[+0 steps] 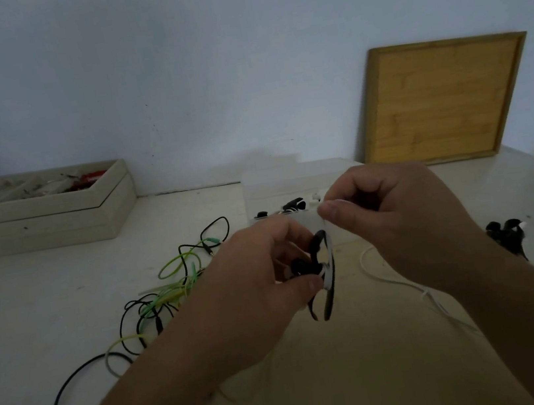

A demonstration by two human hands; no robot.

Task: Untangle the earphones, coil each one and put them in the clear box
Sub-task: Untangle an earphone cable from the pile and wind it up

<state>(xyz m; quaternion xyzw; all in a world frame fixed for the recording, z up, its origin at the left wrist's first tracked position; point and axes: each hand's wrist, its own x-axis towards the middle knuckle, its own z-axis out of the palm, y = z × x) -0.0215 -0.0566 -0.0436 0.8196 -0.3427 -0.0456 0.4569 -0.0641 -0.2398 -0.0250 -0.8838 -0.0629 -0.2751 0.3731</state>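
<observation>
Head view — both grips closed: left hand (264, 289) and right hand (396, 217) pinch the black earphone coil (317, 241).

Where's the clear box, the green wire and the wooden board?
clear box (268, 188): head view, its left wall.
green wire (164, 301): head view, the bunched middle strands.
wooden board (444, 99): head view, its middle panel.

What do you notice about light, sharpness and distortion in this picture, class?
Head view: dim bluish light, no glare; left hand, right hand and the black earphone they hold look soft; clear box barely stands out; wide-angle lens likely skews the wooden frame.
</observation>
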